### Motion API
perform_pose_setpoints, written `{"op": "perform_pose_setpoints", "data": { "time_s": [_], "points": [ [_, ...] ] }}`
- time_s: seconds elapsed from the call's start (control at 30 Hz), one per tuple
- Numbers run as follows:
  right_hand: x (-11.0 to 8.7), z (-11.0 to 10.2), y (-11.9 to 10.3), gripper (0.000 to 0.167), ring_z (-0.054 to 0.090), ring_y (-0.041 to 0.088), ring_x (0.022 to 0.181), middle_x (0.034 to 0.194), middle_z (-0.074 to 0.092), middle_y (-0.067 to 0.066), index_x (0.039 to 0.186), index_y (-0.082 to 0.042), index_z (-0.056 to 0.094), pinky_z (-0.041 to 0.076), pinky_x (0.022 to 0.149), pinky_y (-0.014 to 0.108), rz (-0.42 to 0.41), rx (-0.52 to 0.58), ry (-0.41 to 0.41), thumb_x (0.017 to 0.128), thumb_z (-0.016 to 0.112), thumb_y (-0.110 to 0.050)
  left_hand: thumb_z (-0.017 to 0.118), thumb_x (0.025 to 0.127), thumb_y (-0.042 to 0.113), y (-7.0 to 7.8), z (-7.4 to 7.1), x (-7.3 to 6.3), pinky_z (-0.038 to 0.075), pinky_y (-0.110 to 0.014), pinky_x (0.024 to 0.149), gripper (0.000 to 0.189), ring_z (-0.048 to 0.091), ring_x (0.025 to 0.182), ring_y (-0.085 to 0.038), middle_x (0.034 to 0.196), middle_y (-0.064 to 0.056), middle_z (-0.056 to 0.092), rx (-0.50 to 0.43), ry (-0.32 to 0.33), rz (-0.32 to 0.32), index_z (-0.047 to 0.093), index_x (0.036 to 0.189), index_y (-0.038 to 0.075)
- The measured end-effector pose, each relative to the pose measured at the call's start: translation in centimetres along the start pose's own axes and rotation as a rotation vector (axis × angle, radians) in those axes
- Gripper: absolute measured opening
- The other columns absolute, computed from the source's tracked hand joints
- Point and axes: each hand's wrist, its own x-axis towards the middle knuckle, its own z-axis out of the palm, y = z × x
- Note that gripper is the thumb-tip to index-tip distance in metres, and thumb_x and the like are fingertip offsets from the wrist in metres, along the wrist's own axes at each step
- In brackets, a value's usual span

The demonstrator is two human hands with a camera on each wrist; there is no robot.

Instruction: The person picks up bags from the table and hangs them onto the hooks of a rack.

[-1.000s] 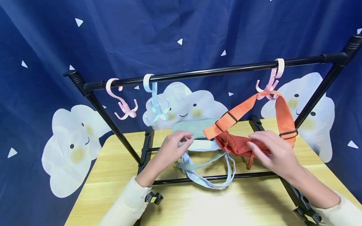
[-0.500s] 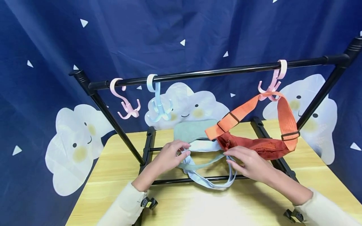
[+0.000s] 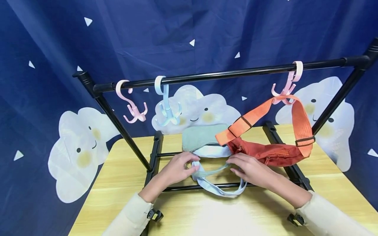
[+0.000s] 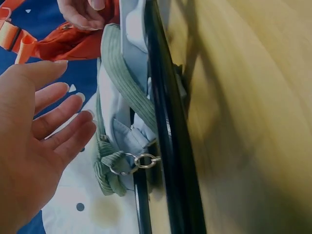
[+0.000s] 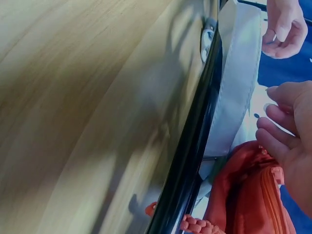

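Observation:
A sage-green corduroy bag (image 3: 202,136) and a light blue bag (image 3: 212,151) lie on the table under the rack. Their straps loop forward, the green strap (image 4: 122,78) crossing the pale blue one (image 5: 239,73). My left hand (image 3: 177,168) hovers at the left end of these straps, its fingers loosely bent with nothing in them. Above the right part of the loops is my right hand (image 3: 252,168), fingers relaxed and also holding nothing. Beside it a red waist bag (image 3: 265,152) hangs by its orange strap (image 3: 301,121) from a pink hook (image 3: 286,88).
A black rack bar (image 3: 221,75) spans the table, with another pink hook (image 3: 136,113) and a blue hook (image 3: 169,113) at its left. The low front bar (image 4: 170,126) runs beneath the straps. Behind is a navy curtain (image 3: 147,39) with clouds.
My right hand has moved left, from the red waist bag to over the straps. The left hand has lowered slightly towards the strap ends. The red bag has sagged to the right.

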Motion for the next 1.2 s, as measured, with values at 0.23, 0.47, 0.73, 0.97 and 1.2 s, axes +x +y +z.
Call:
{"op": "perform_pose_setpoints", "data": {
  "time_s": [0.23,0.47,0.73,0.97,1.2],
  "points": [
    [0.6,0.8,0.0,0.039,0.07,0.021,0.105,0.111,0.073,0.006,0.112,-0.009,0.073,0.062,0.083,0.035,-0.023,-0.047,-0.032,0.077,0.09,-0.008,0.074,0.097,0.029,-0.5,0.3,-0.2,0.055,-0.039,0.1,0.033,0.068,0.115,-0.023,0.124,-0.002,0.072,0.052,-0.077,0.005,0.073,0.124,0.01],
    [0.8,1.5,0.3,0.04,0.069,0.023,0.105,0.111,0.072,0.007,0.113,-0.008,0.071,0.061,0.085,0.036,-0.027,-0.067,-0.066,0.078,0.09,-0.008,0.074,0.097,0.029,-0.6,0.7,0.0,0.051,-0.041,0.111,0.03,0.064,0.126,-0.021,0.126,0.0,0.072,0.072,-0.181,-0.012,0.073,0.122,0.012],
    [0.9,2.0,0.4,0.033,0.068,0.021,0.104,0.108,0.072,0.004,0.109,-0.01,0.071,0.061,0.086,0.034,-0.027,-0.108,-0.11,0.08,0.088,-0.008,0.076,0.095,0.029,-0.7,1.2,-0.2,0.054,-0.034,0.103,0.026,0.066,0.115,-0.014,0.118,0.004,0.072,0.082,-0.182,-0.004,0.075,0.118,0.016],
    [0.9,2.5,0.7,0.019,0.065,0.014,0.092,0.097,0.069,-0.001,0.096,-0.013,0.07,0.058,0.078,0.029,-0.057,-0.111,-0.073,0.084,0.083,-0.005,0.078,0.093,0.03,-1.0,1.4,0.0,0.055,-0.027,0.096,0.022,0.066,0.105,-0.009,0.11,0.007,0.072,0.071,-0.18,0.0,0.076,0.112,0.019],
    [1.0,2.2,0.6,0.012,0.064,0.01,0.088,0.094,0.067,-0.004,0.1,-0.013,0.071,0.058,0.075,0.026,-0.024,-0.045,-0.049,0.092,0.077,-0.007,0.08,0.092,0.029,-1.4,1.5,-0.1,0.056,-0.029,0.093,0.015,0.065,0.1,-0.008,0.104,0.01,0.069,0.003,-0.183,-0.006,0.071,0.101,0.022]
  ]
}}
